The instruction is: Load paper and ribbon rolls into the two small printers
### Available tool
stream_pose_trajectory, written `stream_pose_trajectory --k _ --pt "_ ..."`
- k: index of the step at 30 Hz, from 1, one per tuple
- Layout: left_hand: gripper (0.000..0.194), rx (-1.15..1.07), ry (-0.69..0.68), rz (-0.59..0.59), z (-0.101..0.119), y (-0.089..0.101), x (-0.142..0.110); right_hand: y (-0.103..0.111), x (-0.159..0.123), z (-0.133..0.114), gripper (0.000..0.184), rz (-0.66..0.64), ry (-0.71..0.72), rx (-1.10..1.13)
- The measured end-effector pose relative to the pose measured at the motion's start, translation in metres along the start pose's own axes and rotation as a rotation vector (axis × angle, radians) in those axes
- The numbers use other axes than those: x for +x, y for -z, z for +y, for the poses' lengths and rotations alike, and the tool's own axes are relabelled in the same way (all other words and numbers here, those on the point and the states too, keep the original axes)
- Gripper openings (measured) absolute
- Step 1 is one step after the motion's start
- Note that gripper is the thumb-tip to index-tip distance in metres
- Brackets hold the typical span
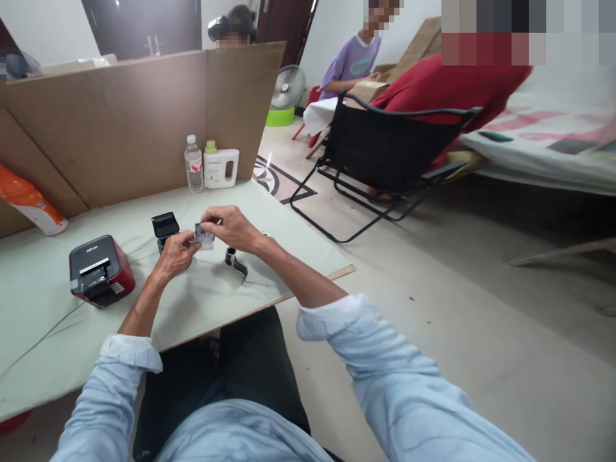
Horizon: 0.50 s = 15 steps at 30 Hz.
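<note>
Both my hands meet over the pale green table (43,301), pinching a small grey-and-white packet (205,236) between them. My left hand (176,254) grips its left edge with closed fingers. My right hand (231,227) pinches its top right corner. Just behind the left hand stands a small black box with its lid open (165,227). A small black roll-shaped part (235,262) lies on the table under my right wrist. A red and black label printer (100,270) sits to the left.
A water bottle (194,164) and a white jug (221,167) stand at the table's far edge before a cardboard screen (120,115). An orange bag (31,201) lies far left. A black folding chair (385,154) and other people sit to the right.
</note>
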<state>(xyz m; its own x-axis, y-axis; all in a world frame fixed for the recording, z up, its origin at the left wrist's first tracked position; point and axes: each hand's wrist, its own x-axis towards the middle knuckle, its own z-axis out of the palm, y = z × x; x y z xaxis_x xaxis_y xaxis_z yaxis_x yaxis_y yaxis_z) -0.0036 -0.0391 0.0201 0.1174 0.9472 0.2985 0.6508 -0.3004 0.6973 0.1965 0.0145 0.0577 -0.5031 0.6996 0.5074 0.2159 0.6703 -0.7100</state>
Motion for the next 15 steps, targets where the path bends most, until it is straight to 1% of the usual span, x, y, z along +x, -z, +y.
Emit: stream_pose_trajectory --k 2,4,6,8,11,15 --pt "0.009 0.108 -0.064 -0.071 0.009 -0.005 0.000 0.003 -0.035 -0.001 0.016 0.065 -0.081 -0.010" --pt "0.016 0.177 -0.139 -0.139 0.016 -0.009 0.001 -0.001 -0.070 0.001 0.015 0.127 -0.154 -0.039" --pt "0.023 0.242 -0.191 -0.201 0.020 -0.014 0.003 -0.009 -0.102 0.006 0.013 0.198 -0.214 -0.066" --pt "0.027 0.303 -0.209 -0.241 0.023 -0.022 0.005 -0.021 -0.129 0.012 0.012 0.269 -0.252 -0.094" --pt "0.034 0.385 -0.213 -0.283 0.026 -0.034 0.006 -0.038 -0.155 0.017 0.013 0.326 -0.279 -0.155" --pt "0.043 0.449 -0.191 -0.337 0.028 -0.046 0.005 -0.050 -0.169 0.018 0.015 0.332 -0.254 -0.248"
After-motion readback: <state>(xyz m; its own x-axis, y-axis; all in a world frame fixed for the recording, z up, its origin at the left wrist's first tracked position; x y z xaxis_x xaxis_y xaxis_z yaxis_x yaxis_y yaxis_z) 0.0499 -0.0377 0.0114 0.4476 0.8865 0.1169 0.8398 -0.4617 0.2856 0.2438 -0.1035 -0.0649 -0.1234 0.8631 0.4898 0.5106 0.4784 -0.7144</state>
